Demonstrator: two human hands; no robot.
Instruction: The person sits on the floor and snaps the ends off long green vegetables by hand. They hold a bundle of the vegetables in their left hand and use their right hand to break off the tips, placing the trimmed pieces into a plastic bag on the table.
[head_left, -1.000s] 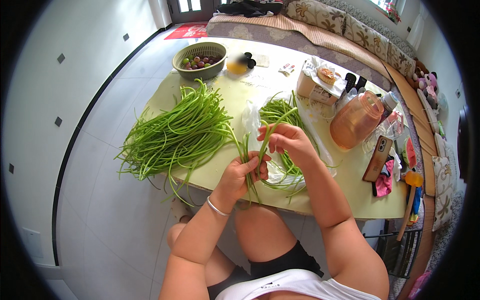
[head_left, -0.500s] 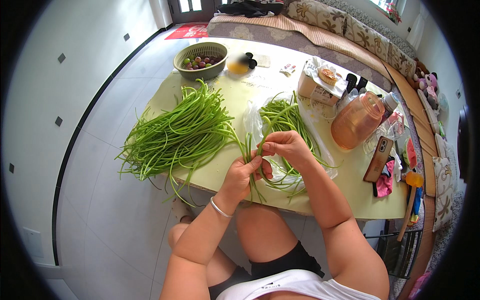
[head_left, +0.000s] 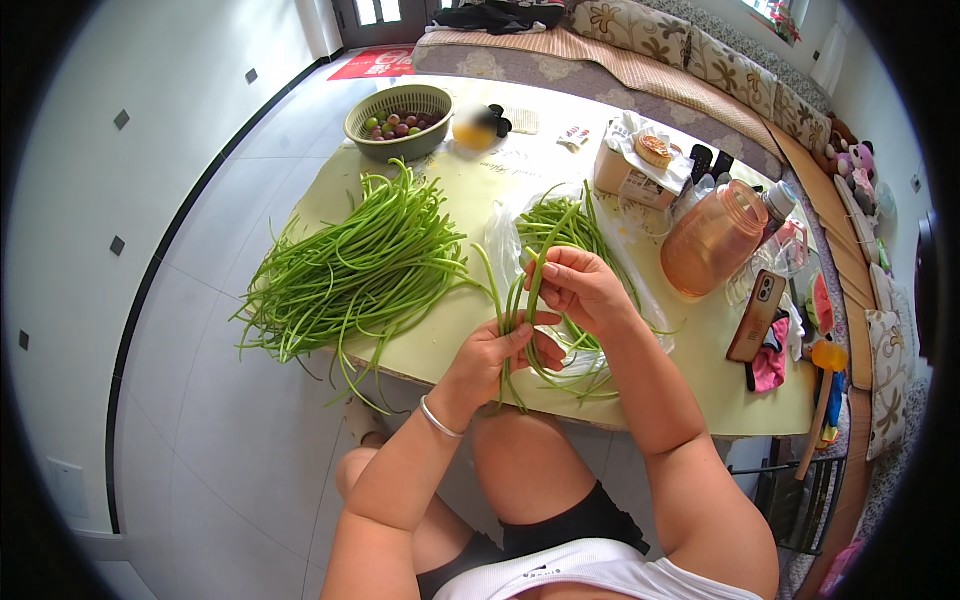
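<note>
Over the table's near edge, my left hand point(head_left: 490, 358) is closed around a few long green vegetable stems point(head_left: 514, 303). The thumb lies across them, and their lower ends hang below the fist. Just above and to the right, my right hand point(head_left: 588, 285) pinches the upper part of one of these stems between thumb and fingertips. To the left lies a big heap of green stems point(head_left: 350, 270), some trailing over the table edge. A smaller bunch of stems point(head_left: 565, 222) rests on a clear plastic bag point(head_left: 506, 250) behind my hands, which partly cover it.
On the pale yellow table point(head_left: 450, 355) stand a colander of grapes point(head_left: 398, 148), a tissue box point(head_left: 632, 180) topped by a round pastry point(head_left: 654, 151), and an orange-pink jug point(head_left: 705, 245). A phone point(head_left: 757, 316) leans near the right edge. A sofa point(head_left: 640, 85) lines the back.
My right hand has risen slightly along the stem, away from my left hand. The left hand's fingers have loosened and shifted a little right around the stems.
</note>
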